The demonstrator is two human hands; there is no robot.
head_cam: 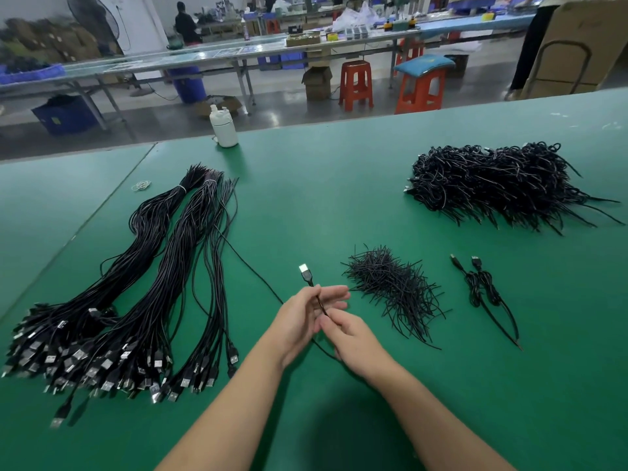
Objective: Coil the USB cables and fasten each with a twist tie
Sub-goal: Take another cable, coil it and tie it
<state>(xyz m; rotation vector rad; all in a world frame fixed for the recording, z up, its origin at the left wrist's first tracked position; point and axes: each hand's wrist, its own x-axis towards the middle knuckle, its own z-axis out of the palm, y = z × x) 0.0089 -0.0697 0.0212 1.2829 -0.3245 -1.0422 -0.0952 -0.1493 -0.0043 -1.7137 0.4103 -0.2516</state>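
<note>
My left hand [300,319] holds a black USB cable just below its plug [306,274], which points up and away from me. My right hand [350,338] pinches the same cable a little lower, close against the left palm. The rest of that cable [251,266] trails left across the green table toward the long uncoiled cable bundles [142,283]. A loose heap of black twist ties [394,287] lies just right of my hands. Two coiled, tied cables [484,287] lie further right.
A large pile of coiled cables [499,185] sits at the far right of the green table [323,185]. A white bottle [223,128] stands at the table's far edge, rubber bands [141,185] lie at the left. Benches, red stools and people are beyond.
</note>
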